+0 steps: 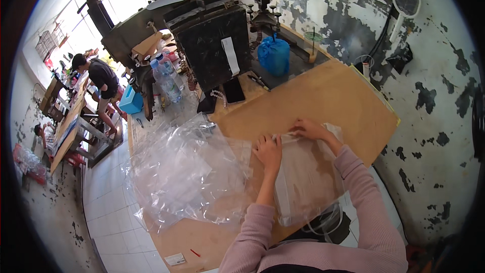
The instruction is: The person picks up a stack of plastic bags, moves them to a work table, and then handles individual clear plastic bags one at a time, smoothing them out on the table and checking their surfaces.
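Note:
A clear plastic bag [309, 182] lies flat on the brown board in front of me, its near end reaching the board's edge. My left hand [269, 152] is at the bag's far left corner, fingers curled and closed on its edge. Slightly farther and to the right, my right hand [309, 129] pinches the bag's far edge, fingertips bent down. Left of my left hand spreads a loose, crumpled heap of clear plastic bags [182, 177].
Beyond the brown board [348, 96] stands a dark metal machine [207, 40]. Around it are a blue bag [273, 55], plastic bottles [165, 78], a phone [233, 91] and a light-blue box [131, 100]. A peeling wall rises at right. Two people [103, 78] are far left.

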The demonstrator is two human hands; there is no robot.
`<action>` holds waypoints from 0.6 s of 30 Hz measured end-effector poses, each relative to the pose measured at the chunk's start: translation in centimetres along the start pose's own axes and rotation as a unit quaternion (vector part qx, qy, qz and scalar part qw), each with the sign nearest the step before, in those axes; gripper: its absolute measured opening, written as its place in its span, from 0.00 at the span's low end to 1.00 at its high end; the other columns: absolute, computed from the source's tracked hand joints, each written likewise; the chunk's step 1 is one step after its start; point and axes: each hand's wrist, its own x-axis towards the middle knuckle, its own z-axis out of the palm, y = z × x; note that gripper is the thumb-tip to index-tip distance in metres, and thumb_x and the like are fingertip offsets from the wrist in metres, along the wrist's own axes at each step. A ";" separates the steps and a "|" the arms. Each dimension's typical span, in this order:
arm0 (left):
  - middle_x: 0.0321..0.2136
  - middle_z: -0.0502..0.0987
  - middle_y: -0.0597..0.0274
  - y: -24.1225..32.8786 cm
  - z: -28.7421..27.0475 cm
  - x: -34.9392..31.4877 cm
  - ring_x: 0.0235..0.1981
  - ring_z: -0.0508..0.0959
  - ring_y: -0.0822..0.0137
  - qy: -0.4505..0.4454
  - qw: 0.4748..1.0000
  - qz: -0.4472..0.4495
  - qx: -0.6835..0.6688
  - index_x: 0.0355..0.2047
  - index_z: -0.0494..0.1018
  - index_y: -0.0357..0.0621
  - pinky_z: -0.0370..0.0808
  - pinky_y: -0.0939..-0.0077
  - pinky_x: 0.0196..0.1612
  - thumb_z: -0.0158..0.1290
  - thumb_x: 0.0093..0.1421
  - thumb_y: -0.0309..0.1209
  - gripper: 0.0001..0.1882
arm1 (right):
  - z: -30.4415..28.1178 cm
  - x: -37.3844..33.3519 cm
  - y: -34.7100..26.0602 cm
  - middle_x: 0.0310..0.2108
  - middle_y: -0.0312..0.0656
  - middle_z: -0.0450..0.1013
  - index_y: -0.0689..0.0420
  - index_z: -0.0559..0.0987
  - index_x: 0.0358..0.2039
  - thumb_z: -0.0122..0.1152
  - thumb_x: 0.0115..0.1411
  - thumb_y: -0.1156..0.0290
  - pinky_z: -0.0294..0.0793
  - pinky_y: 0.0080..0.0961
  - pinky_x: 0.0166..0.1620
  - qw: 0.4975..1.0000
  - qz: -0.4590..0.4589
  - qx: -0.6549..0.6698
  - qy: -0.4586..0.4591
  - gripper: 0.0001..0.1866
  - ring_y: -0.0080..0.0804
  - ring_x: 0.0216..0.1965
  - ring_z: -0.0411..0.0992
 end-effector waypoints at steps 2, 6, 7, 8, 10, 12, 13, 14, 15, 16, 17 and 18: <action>0.25 0.71 0.61 0.2 0.6 -0.1 0.31 0.70 0.61 0.013 1.000 0.014 -0.013 0.24 0.68 0.46 0.61 0.63 0.31 0.47 0.53 0.43 0.13 | -0.4 0.3 0.5 0.29 0.43 0.68 0.58 0.75 0.28 0.55 0.49 0.65 0.65 0.31 0.38 0.999 0.013 -0.021 -0.022 0.10 0.40 0.38 0.66; 0.24 0.72 0.58 0.8 -0.2 0.0 0.27 0.72 0.58 -0.040 0.992 -0.024 -0.113 0.26 0.68 0.45 0.62 0.63 0.32 0.44 0.56 0.36 0.09 | -0.3 0.2 -0.3 0.32 0.43 0.68 0.59 0.73 0.26 0.56 0.50 0.64 0.65 0.28 0.35 0.989 -0.046 -0.136 0.026 0.11 0.37 0.35 0.67; 0.23 0.73 0.55 0.8 -0.3 0.1 0.27 0.72 0.55 -0.050 0.990 -0.032 -0.126 0.26 0.68 0.44 0.62 0.61 0.34 0.43 0.57 0.35 0.09 | -0.5 0.3 -0.7 0.32 0.43 0.68 0.59 0.73 0.26 0.56 0.50 0.64 0.65 0.28 0.35 0.990 -0.053 -0.130 0.024 0.11 0.37 0.35 0.67; 0.23 0.73 0.55 0.8 -0.3 0.0 0.27 0.72 0.55 -0.047 0.991 -0.034 -0.122 0.26 0.68 0.44 0.62 0.61 0.34 0.43 0.57 0.35 0.09 | -1.2 0.3 -1.1 0.29 0.43 0.69 0.59 0.73 0.25 0.54 0.51 0.63 0.66 0.28 0.33 0.997 -0.023 -0.073 -0.020 0.11 0.37 0.32 0.67; 0.24 0.73 0.59 0.7 -0.3 -0.1 0.26 0.72 0.56 -0.031 0.983 -0.014 -0.178 0.26 0.67 0.46 0.64 0.63 0.31 0.44 0.56 0.35 0.08 | -1.8 0.7 -0.5 0.26 0.43 0.69 0.59 0.73 0.25 0.53 0.52 0.62 0.66 0.27 0.32 0.998 0.002 -0.016 -0.068 0.12 0.37 0.29 0.68; 0.22 0.73 0.57 1.6 -1.2 -0.1 0.24 0.73 0.54 -0.028 0.984 -0.024 -0.175 0.26 0.67 0.46 0.65 0.60 0.28 0.43 0.57 0.35 0.08 | -2.4 1.2 0.7 0.21 0.43 0.70 0.59 0.73 0.24 0.51 0.54 0.61 0.66 0.27 0.30 0.992 -0.028 0.022 -0.124 0.14 0.40 0.23 0.68; 0.21 0.73 0.55 1.7 -1.3 -0.1 0.23 0.73 0.52 -0.029 0.984 -0.032 -0.173 0.26 0.66 0.45 0.65 0.57 0.26 0.43 0.57 0.35 0.08 | -2.5 1.3 1.1 0.21 0.43 0.70 0.59 0.73 0.24 0.51 0.54 0.61 0.66 0.27 0.30 0.990 -0.035 0.021 -0.132 0.14 0.40 0.23 0.68; 0.21 0.73 0.55 1.2 -1.3 -0.5 0.23 0.73 0.52 -0.021 0.985 -0.046 -0.163 0.26 0.66 0.45 0.65 0.57 0.26 0.43 0.57 0.35 0.08 | -2.0 1.6 1.0 0.20 0.44 0.70 0.59 0.74 0.24 0.50 0.54 0.61 0.67 0.28 0.29 0.992 -0.042 -0.012 -0.119 0.14 0.41 0.22 0.68; 0.19 0.73 0.53 1.0 -1.0 -0.5 0.21 0.72 0.50 -0.020 0.990 -0.038 -0.137 0.27 0.66 0.45 0.65 0.54 0.23 0.42 0.57 0.36 0.08 | -2.1 1.7 1.1 0.20 0.45 0.71 0.59 0.74 0.24 0.50 0.54 0.62 0.67 0.29 0.28 0.993 -0.046 -0.051 -0.101 0.13 0.41 0.22 0.68; 0.17 0.72 0.51 1.0 -0.8 -0.4 0.19 0.72 0.48 -0.020 0.993 -0.029 -0.110 0.27 0.66 0.45 0.64 0.52 0.21 0.42 0.57 0.36 0.09 | -2.0 1.6 1.6 0.20 0.45 0.71 0.59 0.74 0.24 0.50 0.54 0.62 0.67 0.29 0.28 0.991 -0.055 -0.052 -0.109 0.13 0.41 0.22 0.68; 0.17 0.72 0.51 1.1 -0.5 -0.2 0.19 0.72 0.48 -0.016 0.993 -0.037 -0.107 0.27 0.66 0.45 0.64 0.52 0.21 0.42 0.57 0.36 0.09 | -1.7 1.3 2.3 0.19 0.46 0.70 0.59 0.74 0.23 0.50 0.54 0.61 0.66 0.30 0.26 0.991 -0.095 -0.081 -0.049 0.14 0.41 0.22 0.69; 0.16 0.72 0.50 1.1 -0.6 -0.1 0.18 0.72 0.47 -0.011 0.996 -0.029 -0.084 0.27 0.66 0.45 0.65 0.53 0.20 0.42 0.57 0.36 0.09 | -1.1 0.8 2.5 0.19 0.47 0.70 0.59 0.74 0.21 0.50 0.54 0.61 0.65 0.32 0.25 0.985 -0.133 -0.106 0.011 0.14 0.41 0.22 0.69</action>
